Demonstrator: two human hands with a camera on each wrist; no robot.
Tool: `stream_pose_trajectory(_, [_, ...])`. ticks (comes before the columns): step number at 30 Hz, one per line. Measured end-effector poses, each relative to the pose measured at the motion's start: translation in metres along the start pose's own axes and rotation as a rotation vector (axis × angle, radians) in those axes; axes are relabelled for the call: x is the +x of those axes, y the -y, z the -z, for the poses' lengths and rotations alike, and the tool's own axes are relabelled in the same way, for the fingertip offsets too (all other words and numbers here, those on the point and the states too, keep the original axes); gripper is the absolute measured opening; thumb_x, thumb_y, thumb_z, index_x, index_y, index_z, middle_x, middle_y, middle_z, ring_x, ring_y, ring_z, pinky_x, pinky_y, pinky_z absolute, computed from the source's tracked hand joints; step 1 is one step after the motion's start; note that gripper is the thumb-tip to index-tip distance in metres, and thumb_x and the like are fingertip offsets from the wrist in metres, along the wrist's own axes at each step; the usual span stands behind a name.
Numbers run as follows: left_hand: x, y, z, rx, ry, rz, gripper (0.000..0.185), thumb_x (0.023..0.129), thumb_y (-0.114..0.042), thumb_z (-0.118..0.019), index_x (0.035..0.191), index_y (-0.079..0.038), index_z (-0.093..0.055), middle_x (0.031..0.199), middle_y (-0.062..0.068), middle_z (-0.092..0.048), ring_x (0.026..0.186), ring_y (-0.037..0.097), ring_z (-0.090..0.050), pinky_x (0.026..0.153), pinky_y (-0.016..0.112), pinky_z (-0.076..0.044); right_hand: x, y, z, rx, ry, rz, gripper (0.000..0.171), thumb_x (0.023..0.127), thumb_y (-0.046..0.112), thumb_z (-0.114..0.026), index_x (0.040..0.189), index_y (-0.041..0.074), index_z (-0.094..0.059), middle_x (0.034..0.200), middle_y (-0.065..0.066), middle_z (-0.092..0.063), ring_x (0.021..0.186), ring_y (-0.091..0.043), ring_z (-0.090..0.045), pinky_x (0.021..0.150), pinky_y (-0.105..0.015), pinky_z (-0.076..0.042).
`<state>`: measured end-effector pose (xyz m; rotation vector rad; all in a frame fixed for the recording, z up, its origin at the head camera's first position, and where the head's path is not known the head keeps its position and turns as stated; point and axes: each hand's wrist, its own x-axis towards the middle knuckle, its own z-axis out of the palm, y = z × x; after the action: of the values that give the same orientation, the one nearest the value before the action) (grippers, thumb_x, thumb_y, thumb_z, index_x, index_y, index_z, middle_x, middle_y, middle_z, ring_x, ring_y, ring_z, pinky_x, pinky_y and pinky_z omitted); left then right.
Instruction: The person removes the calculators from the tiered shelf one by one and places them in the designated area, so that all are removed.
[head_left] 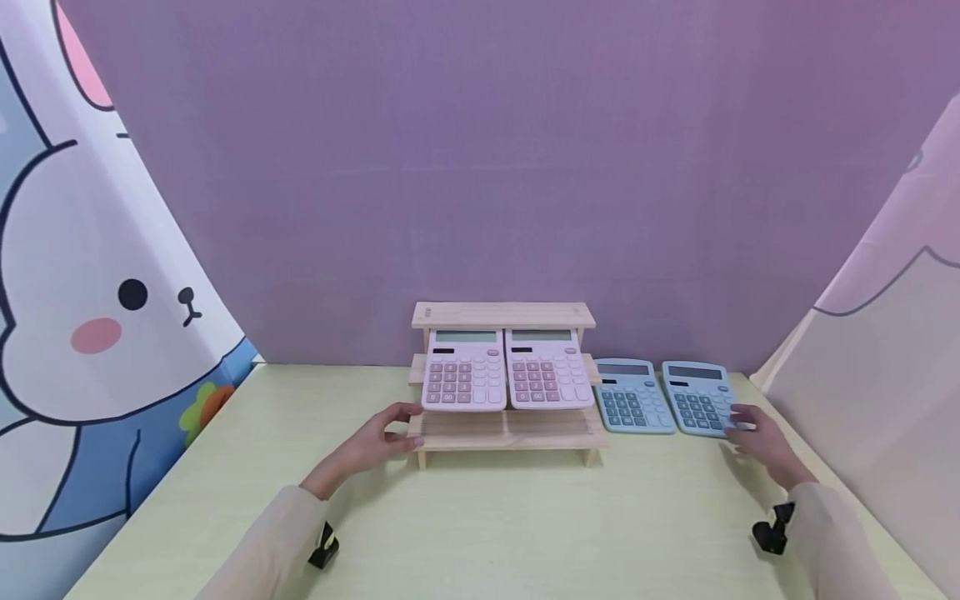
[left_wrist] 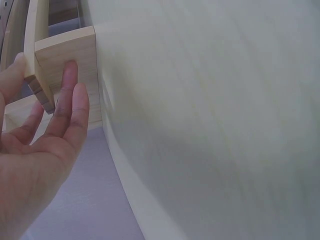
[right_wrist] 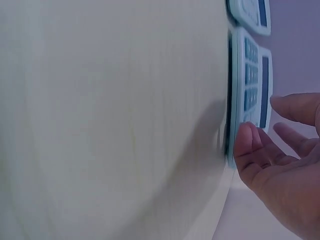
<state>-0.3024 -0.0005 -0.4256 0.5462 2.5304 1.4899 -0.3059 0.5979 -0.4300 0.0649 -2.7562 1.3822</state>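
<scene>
My arms are in loose pale pink sleeves [head_left: 281, 533], both hands bare, and there's a small black camera mount [head_left: 772, 530] strapped under each wrist.

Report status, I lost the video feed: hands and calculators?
Left hand open, touching rack. Right hand open at right blue calculator, not gripping. Nothing in the way.

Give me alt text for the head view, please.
Two pink calculators lean on a stepped wooden rack on a pale table. The left hand touches the rack's left end, while the right hand reaches the right-hand one of two blue calculators lying beside it.
</scene>
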Motion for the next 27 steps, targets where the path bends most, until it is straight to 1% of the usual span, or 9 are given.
stream_pose_trajectory(6, [0.0,0.0,0.0,-0.005,0.001,0.013,0.062,0.083,-0.028,-0.067,0.134,-0.005,-0.039,0.126,0.018,-0.045,0.099,0.026,-0.059,0.082,0.033,-0.052,0.0,0.007,-0.012,0.017,0.029,0.021,0.048,0.091,0.004,-0.047,0.127,-0.018,-0.024,0.123,-0.043,-0.033,0.076,0.008,-0.048,0.066,-0.026,-0.052])
stream_pose_trajectory(12, [0.0,0.0,0.0,-0.006,0.005,0.022,0.063,0.083,-0.029,-0.067,0.134,-0.006,-0.038,0.127,0.019,-0.044,0.095,0.023,-0.06,0.081,0.033,-0.052,-0.001,0.019,-0.024,0.036,0.028,0.073,0.044,0.09,0.0,-0.046,0.124,-0.019,-0.027,0.118,-0.043,-0.038,0.076,0.003,-0.052,0.063,-0.026,-0.052])
stream_pose_trajectory(16, [0.0,0.001,0.0,-0.006,0.004,0.024,0.064,0.083,-0.029,-0.067,0.135,-0.005,-0.038,0.127,0.019,-0.044,0.093,0.022,-0.06,0.08,0.033,-0.052,-0.002,0.031,-0.034,0.052,0.047,0.102,0.043,0.09,0.0,-0.048,0.124,-0.018,-0.029,0.116,-0.041,-0.042,0.079,0.003,-0.053,0.065,-0.026,-0.053])
stream_pose_trajectory(18, [0.0,0.001,0.0,-0.002,0.002,0.024,0.064,0.083,-0.029,-0.067,0.134,-0.005,-0.038,0.127,0.019,-0.044,0.094,0.023,-0.06,0.081,0.033,-0.052,-0.003,0.037,-0.04,0.062,0.057,0.112,0.044,0.09,0.0,-0.049,0.125,-0.018,-0.03,0.116,-0.04,-0.043,0.082,0.0,-0.054,0.066,-0.026,-0.053])
stream_pose_trajectory(23, [0.0,0.0,0.0,0.012,-0.013,0.026,0.063,0.083,-0.03,-0.067,0.133,-0.006,-0.039,0.127,0.018,-0.045,0.103,0.027,-0.056,0.085,0.034,-0.051,-0.003,0.053,-0.052,0.069,0.077,0.113,0.045,0.09,0.001,-0.05,0.127,-0.015,-0.032,0.118,-0.038,-0.045,0.088,-0.011,-0.057,0.071,-0.028,-0.054])
stream_pose_trajectory(27, [0.0,0.0,-0.001,0.011,-0.013,0.025,0.062,0.083,-0.03,-0.067,0.133,-0.006,-0.04,0.128,0.018,-0.044,0.103,0.027,-0.056,0.086,0.035,-0.051,-0.004,0.063,-0.061,0.078,0.078,0.127,0.043,0.089,0.0,-0.05,0.126,-0.014,-0.035,0.117,-0.035,-0.048,0.089,-0.018,-0.059,0.071,-0.029,-0.055])
